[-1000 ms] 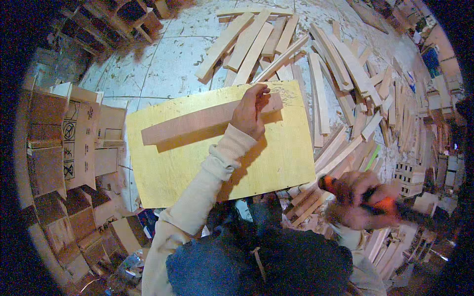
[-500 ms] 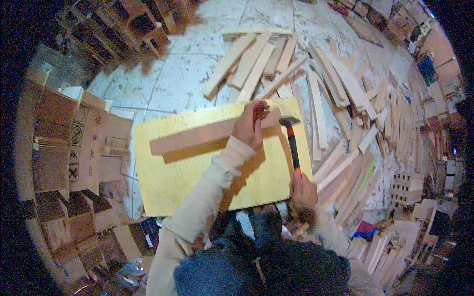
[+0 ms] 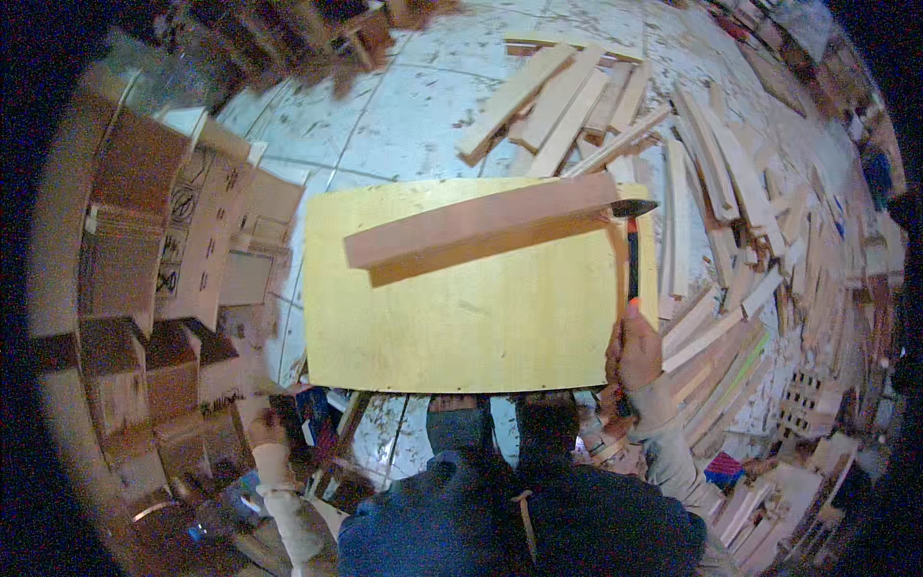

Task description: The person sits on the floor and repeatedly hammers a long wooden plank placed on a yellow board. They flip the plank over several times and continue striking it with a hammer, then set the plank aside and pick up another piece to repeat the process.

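Observation:
My right hand point(image 3: 639, 348) is closed round the handle of a hammer point(image 3: 634, 258), black with orange parts. The hammer's dark head is beside the right end of a brown wooden piece point(image 3: 481, 220); whether they touch I cannot tell. That long piece lies slantwise across a yellow board point(image 3: 461, 327), its right end farther from me, with nobody's hand on it. Down at the left, off the board, my left hand point(image 3: 268, 428) is near the cardboard boxes. Its fingers are blurred and dark, so their pose does not show.
Pale wooden strips point(image 3: 567, 96) lie loosely on the tiled floor point(image 3: 404, 106) beyond the board, and more are heaped along the right. Open cardboard boxes point(image 3: 144, 260) line the left side. My knees are close to the board's near edge.
My left hand has let go of the wooden piece and swung down to the lower left. The view has shifted, and the hammer remains in my right hand by the piece's right end.

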### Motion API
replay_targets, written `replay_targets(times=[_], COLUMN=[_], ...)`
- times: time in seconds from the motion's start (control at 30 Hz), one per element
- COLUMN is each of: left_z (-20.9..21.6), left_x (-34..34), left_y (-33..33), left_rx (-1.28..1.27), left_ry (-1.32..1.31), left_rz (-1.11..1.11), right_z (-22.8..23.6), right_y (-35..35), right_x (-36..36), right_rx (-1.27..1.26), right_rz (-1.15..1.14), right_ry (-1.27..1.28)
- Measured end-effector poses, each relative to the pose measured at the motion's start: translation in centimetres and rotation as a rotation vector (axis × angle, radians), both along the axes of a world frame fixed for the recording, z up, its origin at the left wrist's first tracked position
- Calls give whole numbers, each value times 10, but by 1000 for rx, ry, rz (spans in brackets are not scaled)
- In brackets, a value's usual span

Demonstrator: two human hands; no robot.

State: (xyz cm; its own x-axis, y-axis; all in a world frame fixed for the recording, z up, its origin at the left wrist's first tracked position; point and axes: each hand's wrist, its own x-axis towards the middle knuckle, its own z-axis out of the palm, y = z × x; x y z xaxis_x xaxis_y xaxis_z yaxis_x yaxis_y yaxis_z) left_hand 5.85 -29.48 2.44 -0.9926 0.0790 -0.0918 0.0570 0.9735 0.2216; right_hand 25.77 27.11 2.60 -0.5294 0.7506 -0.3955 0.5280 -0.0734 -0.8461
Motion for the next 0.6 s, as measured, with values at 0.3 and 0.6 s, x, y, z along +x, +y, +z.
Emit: replay_targets(times=[0.3,0.6], left_z=[-71,-38], left_x=[29,14], left_y=[-42,-7], left_rx=[-227,-585], left_ry=[-340,-551], left_rz=[-259,-415], right_z=[55,67], right_y=[-20,-41], right_x=[-37,-31], right_rx=[-298,-164], right_rz=[-172,-116], right_ry=[132,71])
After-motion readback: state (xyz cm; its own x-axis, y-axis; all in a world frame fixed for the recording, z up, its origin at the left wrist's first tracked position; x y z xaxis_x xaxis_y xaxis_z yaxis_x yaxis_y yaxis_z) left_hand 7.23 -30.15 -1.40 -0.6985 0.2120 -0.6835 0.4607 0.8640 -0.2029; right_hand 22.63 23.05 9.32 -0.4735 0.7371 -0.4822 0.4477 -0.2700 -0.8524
